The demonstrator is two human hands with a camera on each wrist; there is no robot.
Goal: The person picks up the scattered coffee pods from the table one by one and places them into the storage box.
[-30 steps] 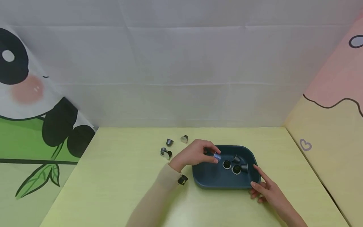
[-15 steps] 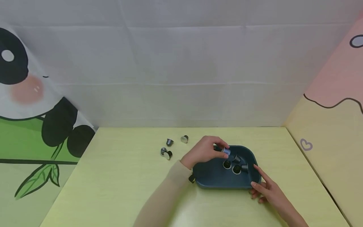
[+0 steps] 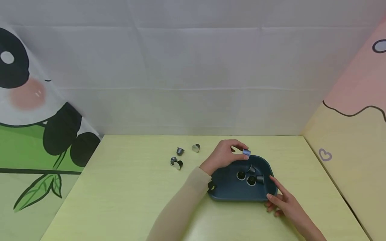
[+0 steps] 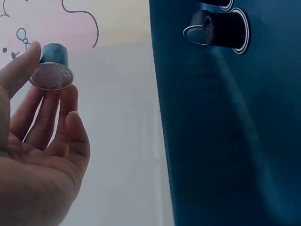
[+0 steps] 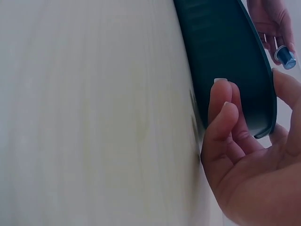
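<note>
The blue capsule (image 3: pixel 246 152) looks shiny metallic, the tray (image 3: pixel 230 190) smooth plastic.

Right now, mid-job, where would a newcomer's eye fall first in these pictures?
Most likely on the small blue capsule pinched by the left hand, near the far rim of the dark blue tray. The right hand holds that tray's near right corner, with dark capsules lying inside. The large cartoon face on the left wall also stands out.
</note>
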